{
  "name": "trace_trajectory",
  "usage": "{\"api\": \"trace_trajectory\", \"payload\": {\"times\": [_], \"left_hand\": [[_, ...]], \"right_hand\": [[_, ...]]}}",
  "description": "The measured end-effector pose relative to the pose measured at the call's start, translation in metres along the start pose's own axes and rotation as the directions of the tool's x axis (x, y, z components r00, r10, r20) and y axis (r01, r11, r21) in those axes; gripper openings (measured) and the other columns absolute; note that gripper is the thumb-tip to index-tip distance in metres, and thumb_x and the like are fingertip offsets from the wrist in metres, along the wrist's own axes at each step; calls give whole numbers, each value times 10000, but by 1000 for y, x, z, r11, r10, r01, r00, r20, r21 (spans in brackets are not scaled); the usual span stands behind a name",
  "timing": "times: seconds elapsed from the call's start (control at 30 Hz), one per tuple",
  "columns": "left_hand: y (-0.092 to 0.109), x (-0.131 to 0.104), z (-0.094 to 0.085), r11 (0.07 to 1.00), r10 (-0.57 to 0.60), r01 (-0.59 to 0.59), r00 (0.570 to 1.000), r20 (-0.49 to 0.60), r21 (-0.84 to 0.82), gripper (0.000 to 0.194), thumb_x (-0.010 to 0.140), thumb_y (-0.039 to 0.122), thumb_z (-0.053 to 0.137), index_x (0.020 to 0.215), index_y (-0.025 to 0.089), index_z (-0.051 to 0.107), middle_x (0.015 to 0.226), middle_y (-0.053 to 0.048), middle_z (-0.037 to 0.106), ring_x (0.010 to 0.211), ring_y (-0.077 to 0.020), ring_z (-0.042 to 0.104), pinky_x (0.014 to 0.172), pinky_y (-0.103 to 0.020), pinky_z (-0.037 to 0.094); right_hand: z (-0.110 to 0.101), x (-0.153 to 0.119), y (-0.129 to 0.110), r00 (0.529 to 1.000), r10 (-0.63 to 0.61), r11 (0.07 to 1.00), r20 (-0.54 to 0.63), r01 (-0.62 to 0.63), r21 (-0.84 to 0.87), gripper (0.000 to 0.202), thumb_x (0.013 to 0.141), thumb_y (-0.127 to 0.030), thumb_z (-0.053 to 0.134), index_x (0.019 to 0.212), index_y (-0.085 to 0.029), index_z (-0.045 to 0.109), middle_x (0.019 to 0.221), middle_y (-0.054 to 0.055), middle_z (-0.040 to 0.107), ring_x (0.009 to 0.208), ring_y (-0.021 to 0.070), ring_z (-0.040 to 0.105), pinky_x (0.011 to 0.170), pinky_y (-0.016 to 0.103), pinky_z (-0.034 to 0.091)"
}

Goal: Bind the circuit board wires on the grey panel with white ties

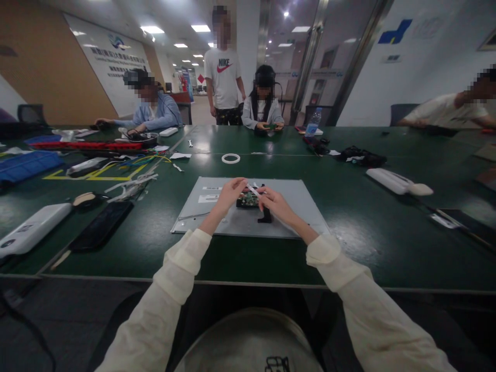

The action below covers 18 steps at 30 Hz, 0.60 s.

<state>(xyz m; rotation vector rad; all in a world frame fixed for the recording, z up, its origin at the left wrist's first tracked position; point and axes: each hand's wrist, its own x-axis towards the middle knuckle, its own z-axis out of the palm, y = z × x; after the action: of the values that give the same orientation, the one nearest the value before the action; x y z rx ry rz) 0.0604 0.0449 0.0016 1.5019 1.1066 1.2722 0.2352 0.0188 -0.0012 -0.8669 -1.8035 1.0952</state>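
My left hand (233,192) and my right hand (274,200) meet over a grey flat panel (310,212) on the table. Between their fingertips runs a short white strip (253,190), pinched at both ends; whether it is tape or a flat cable I cannot make out. Just below the strip, a green circuit board (248,198) in a black frame rests on the panel, partly covered by my fingers. A black bracket (265,216) stands out beside the board, near my right hand. White labels lie on the panel left of my left hand.
A roll of white tape (231,158) lies beyond the panel. At left are a black phone (103,226), a white device (34,230) and a blue tray (29,168). Another white device (389,181) lies right. Several people are around the table; a water bottle (313,123) stands opposite.
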Motion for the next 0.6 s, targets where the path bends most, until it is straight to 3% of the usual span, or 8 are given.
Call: {"api": "trace_trajectory", "payload": {"times": [0.17, 0.37, 0.47, 0.6], "left_hand": [[-1, -7, -6, 999, -38, 37, 997, 67, 7, 352, 723, 457, 618, 887, 149, 663, 766, -41, 683, 738, -161, 646, 600, -233, 499], [-3, -8, -1, 993, 21, -28, 998, 56, 119, 304, 711, 413, 617, 795, 127, 679, 659, -24, 667, 612, -131, 609, 558, -215, 455], [-1, -11, 0, 967, 87, -88, 996, 14, 240, 276, 745, 387, 579, 772, 130, 678, 656, -27, 670, 629, -142, 614, 577, -222, 451], [5, -21, 4, 892, 155, -169, 986, 68, 419, 223, 795, 329, 526, 757, 148, 651, 691, -23, 676, 645, -138, 619, 618, -224, 453]], "right_hand": [[1, 0, -1, 1000, 20, 997, -19, -21, -77, 234, 832, -395, 474, 757, -177, 513, 509, -62, 472, 495, 87, 433, 572, 224, 347], [-5, 2, 0, 996, 50, 983, -81, -63, -175, 269, 791, -418, 519, 715, -163, 561, 476, -57, 459, 473, 87, 419, 535, 217, 318], [-10, 3, -1, 981, 107, 955, -160, -146, -257, 292, 763, -432, 542, 690, -154, 590, 485, -41, 483, 496, 96, 443, 548, 222, 321], [-17, 3, -3, 951, 250, 903, -182, -297, -310, 314, 731, -446, 564, 695, -142, 635, 522, -20, 525, 524, 104, 462, 551, 222, 319]]}}
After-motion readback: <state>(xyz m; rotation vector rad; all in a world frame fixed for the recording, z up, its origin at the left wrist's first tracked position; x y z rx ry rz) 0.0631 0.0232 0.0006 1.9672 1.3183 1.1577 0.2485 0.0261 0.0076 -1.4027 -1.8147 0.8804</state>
